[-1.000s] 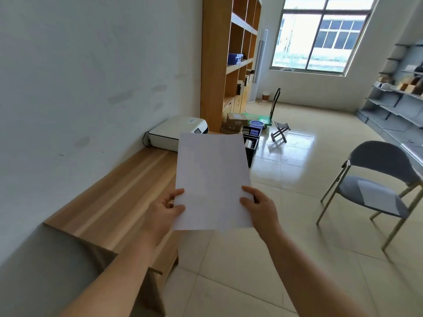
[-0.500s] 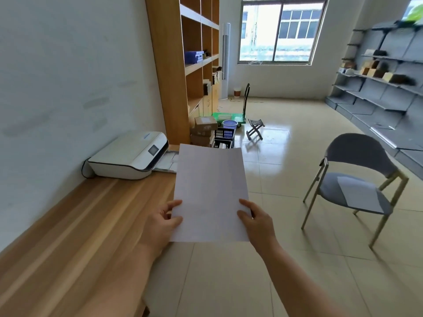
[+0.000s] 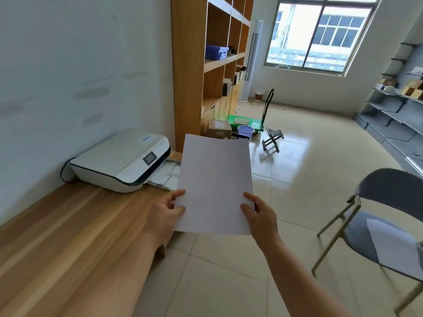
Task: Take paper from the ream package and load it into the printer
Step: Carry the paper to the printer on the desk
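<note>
Nearest, both hands pinch the paper [image 3: 215, 186] by its lower side edges: the left hand [image 3: 163, 217] has its thumb on the front face and fingers hidden behind, and the right hand [image 3: 261, 217] grips the opposite edge the same way. The sheet is held upright in the air, just right of the printer [image 3: 121, 160], overlapping its extended tray [image 3: 164, 176]. The printer sits on the wooden counter [image 3: 68, 236], against the wall. A grey chair [image 3: 386, 216] stands well to its right.
</note>
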{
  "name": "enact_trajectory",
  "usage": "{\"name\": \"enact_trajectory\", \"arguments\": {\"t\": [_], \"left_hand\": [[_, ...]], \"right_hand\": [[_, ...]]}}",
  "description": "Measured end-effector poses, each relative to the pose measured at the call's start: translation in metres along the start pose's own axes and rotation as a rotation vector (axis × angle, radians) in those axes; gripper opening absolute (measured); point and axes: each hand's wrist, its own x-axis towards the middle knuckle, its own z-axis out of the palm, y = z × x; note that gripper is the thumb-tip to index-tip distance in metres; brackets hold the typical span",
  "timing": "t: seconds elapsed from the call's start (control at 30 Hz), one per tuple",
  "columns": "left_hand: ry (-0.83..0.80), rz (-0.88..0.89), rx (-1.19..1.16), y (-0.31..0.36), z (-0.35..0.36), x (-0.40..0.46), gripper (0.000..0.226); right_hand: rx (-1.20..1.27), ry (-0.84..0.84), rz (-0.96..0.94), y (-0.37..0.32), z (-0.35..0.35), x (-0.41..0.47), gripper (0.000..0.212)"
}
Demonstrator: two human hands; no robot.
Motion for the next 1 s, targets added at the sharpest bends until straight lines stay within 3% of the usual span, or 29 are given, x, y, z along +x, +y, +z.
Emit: {"name": "enact_trajectory", "arguments": {"t": [0.53, 0.77, 1.0], "left_hand": [[-0.031, 0.075, 0.195, 0.011, 0.077, 0.269, 0.038], [0.127, -0.019, 0.216, -0.001, 0.105, 0.348, 0.038], [0.4, -0.13, 0.18, -0.005, 0.106, 0.385, 0.036]], "right_hand": [[-0.1, 0.072, 0.012, 0.008, 0.011, 0.259, 0.033], [-0.12, -0.105, 0.038, 0.032, 0.025, 0.379, 0.035], [-0.166, -0.446, 0.029, 0.026, 0.076, 0.483, 0.033]]}}
